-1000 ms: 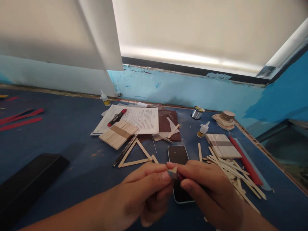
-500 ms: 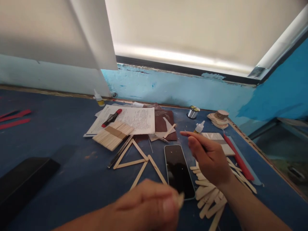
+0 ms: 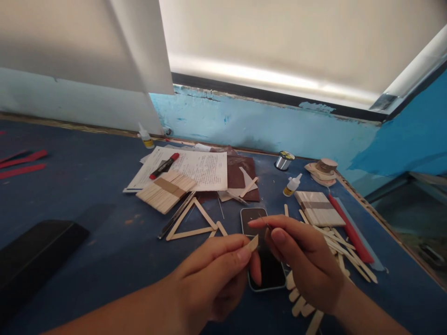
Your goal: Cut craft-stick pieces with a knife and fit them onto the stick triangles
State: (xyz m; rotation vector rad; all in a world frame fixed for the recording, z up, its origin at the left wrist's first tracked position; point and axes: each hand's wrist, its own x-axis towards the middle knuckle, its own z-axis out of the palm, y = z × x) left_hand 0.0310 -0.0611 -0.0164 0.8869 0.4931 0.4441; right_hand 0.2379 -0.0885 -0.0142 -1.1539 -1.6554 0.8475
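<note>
My left hand (image 3: pixel 216 274) pinches a wooden craft stick (image 3: pixel 253 243) between thumb and finger; its short visible end is cut at a slant, and the rest is hidden in the hand. Close by on the right, my right hand (image 3: pixel 303 260) is closed on a thin dark pointed tool (image 3: pixel 265 222), mostly covered by the fingers. The two hands are slightly apart, over a phone (image 3: pixel 267 267) lying on the blue table. Beyond my left hand, several craft sticks form a triangle (image 3: pixel 192 231), with more sticks partly hidden by that hand.
Loose craft sticks (image 3: pixel 352 253) lie at right, near a banded bundle (image 3: pixel 319 209). Another bundle (image 3: pixel 165 191), a marker (image 3: pixel 164 166) and papers (image 3: pixel 209 172) are behind. Glue bottles (image 3: pixel 292 185), a wire spool (image 3: pixel 284 160) and a black object (image 3: pixel 42 260) also stand around.
My left hand has risen and moved away from me, with the craft stick now clearly showing. My right hand has come down and left, closer to it.
</note>
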